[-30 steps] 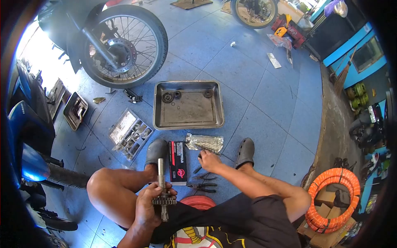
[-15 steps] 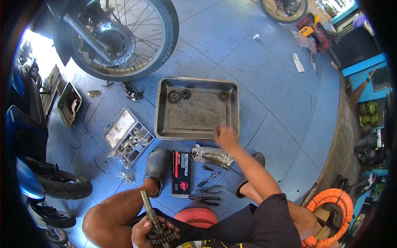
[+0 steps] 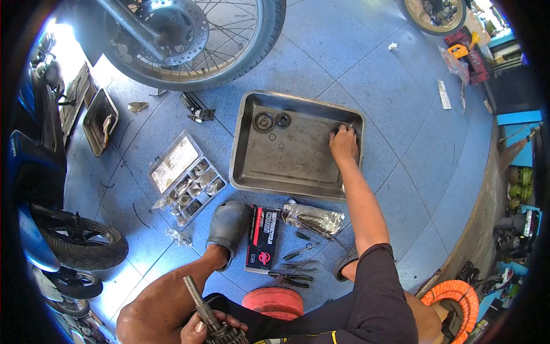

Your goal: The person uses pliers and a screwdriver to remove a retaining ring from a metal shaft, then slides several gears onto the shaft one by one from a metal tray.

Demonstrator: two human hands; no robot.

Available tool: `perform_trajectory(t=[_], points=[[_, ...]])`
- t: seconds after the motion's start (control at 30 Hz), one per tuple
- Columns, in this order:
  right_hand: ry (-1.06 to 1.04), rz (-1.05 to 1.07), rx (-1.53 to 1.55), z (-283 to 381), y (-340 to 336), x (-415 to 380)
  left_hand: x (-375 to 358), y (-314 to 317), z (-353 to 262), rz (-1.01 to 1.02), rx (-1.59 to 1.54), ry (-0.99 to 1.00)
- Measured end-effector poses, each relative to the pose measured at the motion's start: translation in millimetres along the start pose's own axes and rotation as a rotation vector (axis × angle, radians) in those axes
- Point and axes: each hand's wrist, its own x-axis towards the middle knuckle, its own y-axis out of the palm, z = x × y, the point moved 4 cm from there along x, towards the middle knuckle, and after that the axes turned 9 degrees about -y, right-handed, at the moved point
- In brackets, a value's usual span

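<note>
My left hand, at the bottom edge, is closed round a gear shaft. Its bare metal end points up and to the left, and toothed gears show lower down; part of it is cut off by the frame. Inside the metal tray, my right hand reaches to the far right corner, its fingers bent over a small dark gear that they mostly hide. A larger gear, a smaller gear and two thin rings lie at the tray's left side.
Before the tray are a chain box, a foil-like packet, pliers and other small tools. A compartment box of small parts stands open to the left. A motorcycle wheel rises behind; an orange coil lies right.
My right hand has moved from above the tray's near edge to the gear in its far right corner. My left hand still holds the gear shaft. The view has shifted.
</note>
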Motion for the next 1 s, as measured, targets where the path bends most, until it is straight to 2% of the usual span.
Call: perform_trajectory(t=[0.13, 0.2, 0.47, 0.73, 0.8, 0.87, 0.93, 0.97, 1.0], points=[[-0.032, -0.058, -0.007, -5, 4, 1, 2, -10, 4, -0.024, 0.026, 0.003], [-0.024, -0.019, 0.002, -7, 6, 2, 3, -14, 5, -0.048, 0.042, 0.012], [-0.092, -0.078, 0.128, -17, 9, 4, -2, -10, 2, 0.039, 0.091, 0.055], [-0.115, -0.183, 0.326, -2, -25, -26, -13, 2, -4, 0.133, 0.122, 0.045], [0.071, -0.138, 0.688, -3, -38, -40, -15, 5, -5, 0.162, 0.124, 0.048], [0.001, -0.206, 0.784, -8, -44, -52, -17, 6, -6, 0.194, 0.126, 0.049], [0.104, -0.076, 1.384, -3, -60, -71, -21, 1, -4, 0.213, 0.155, 0.071], [0.096, -0.088, 1.379, -1, -79, -82, -24, 3, -5, 0.248, 0.201, 0.067], [0.080, -0.027, 1.620, 7, -100, -92, -27, 5, -6, 0.287, 0.249, 0.065]])
